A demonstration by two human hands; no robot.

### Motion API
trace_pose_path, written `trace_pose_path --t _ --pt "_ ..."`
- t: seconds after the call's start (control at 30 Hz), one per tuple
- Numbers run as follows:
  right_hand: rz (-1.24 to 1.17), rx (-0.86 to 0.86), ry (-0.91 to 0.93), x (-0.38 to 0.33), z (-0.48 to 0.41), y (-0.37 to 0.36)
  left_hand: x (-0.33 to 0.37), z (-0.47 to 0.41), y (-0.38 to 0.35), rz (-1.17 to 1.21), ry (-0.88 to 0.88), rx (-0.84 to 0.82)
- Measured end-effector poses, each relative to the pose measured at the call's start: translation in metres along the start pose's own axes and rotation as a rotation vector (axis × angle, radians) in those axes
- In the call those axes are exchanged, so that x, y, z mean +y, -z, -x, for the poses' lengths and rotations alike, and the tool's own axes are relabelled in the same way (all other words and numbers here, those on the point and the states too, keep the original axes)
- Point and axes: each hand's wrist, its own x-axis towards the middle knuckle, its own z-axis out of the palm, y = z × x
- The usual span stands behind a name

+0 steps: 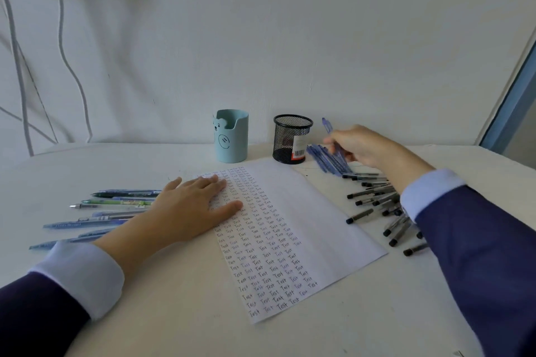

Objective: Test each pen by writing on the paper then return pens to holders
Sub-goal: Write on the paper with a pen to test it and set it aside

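While the left hand (193,206) lies flat on the paper (304,229), fingers spread and gripping nothing, it seems to be there simply to pin the sheet so it won't slide under a pen tip. Its fingertips cover the top of the columns of "Test" that already fill the left half of the page; the right half is bare, so there is room for more trials.

The right hand (362,145) is out beyond the far right corner of the sheet, fingers closed around a blue pen (329,129) whose free end tilts up toward the wall. It is motion-blurred, so I can't say whether the pen is capped. Just under that hand lies a small bunch of blue pens (327,159), and nearer the sleeve a heap of black-capped pens (377,197); I'd judge these the supply awaiting their turn, kept on the writing side for easy reach.

To the left of the paper a looser row of assorted pens (116,206) lies on the table (174,313), possibly the ones already tried.

Both holders, the pale blue bear cup (232,139) and the black mesh cup (290,139), stand by the wall with no pens showing above their rims.
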Motion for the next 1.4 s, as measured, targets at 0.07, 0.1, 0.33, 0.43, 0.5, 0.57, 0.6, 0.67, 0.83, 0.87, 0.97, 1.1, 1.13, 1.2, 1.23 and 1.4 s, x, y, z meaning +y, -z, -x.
trace_pose_path --t 0.07,0.1,0.33,0.43,0.5,0.57,0.6,0.67,0.83,0.87,0.97,1.1,1.13,1.2,1.23,1.4 --pt "0.298 0.075 -0.014 0.008 -0.022 0.006 0.0 -0.001 -0.001 0.006 -0.002 0.003" --pt "0.435 0.102 -0.024 0.011 -0.029 0.006 0.0 -0.001 -0.001 0.012 -0.002 0.007" --pt "0.66 0.201 -0.007 0.029 -0.045 -0.015 -0.001 -0.001 0.0 0.015 -0.007 0.014" --pt "0.583 0.271 0.005 0.03 -0.044 -0.018 -0.001 -0.001 -0.001 0.009 -0.01 0.013" --pt "0.542 0.32 0.013 0.023 -0.032 -0.021 -0.001 -0.001 0.0 0.006 -0.007 0.016" --pt "0.538 0.287 0.054 0.014 -0.01 -0.029 -0.001 0.0 0.001 0.017 -0.011 0.017" --pt "0.539 0.252 0.097 0.012 0.002 -0.035 0.0 0.001 0.001 0.034 -0.017 0.022" --pt "0.528 0.181 0.209 0.013 0.028 -0.047 -0.002 0.0 0.005 0.103 -0.009 0.056" --pt "0.508 -0.02 0.315 0.023 0.076 -0.07 -0.042 -0.008 0.028 0.024 0.044 0.247" --pt "0.511 -0.024 0.319 0.026 0.079 -0.071 -0.053 -0.008 0.033 -0.004 0.051 0.252" --pt "0.509 -0.015 0.336 0.03 0.081 -0.072 -0.08 -0.004 0.04 0.037 0.045 0.218" --pt "0.487 -0.025 0.334 0.032 0.075 -0.071 -0.09 -0.006 0.042 0.146 0.016 0.171" --pt "0.486 -0.025 0.336 0.033 0.074 -0.071 -0.09 -0.006 0.043 0.175 0.008 0.145" --pt "0.486 -0.022 0.342 0.034 0.073 -0.071 -0.091 -0.005 0.044 0.192 -0.012 0.098" --pt "0.486 -0.021 0.345 0.034 0.073 -0.071 -0.092 -0.006 0.044 0.173 -0.019 0.087" --pt "0.501 -0.022 0.36 0.034 0.074 -0.071 -0.085 -0.008 0.033 0.083 -0.01 0.176"
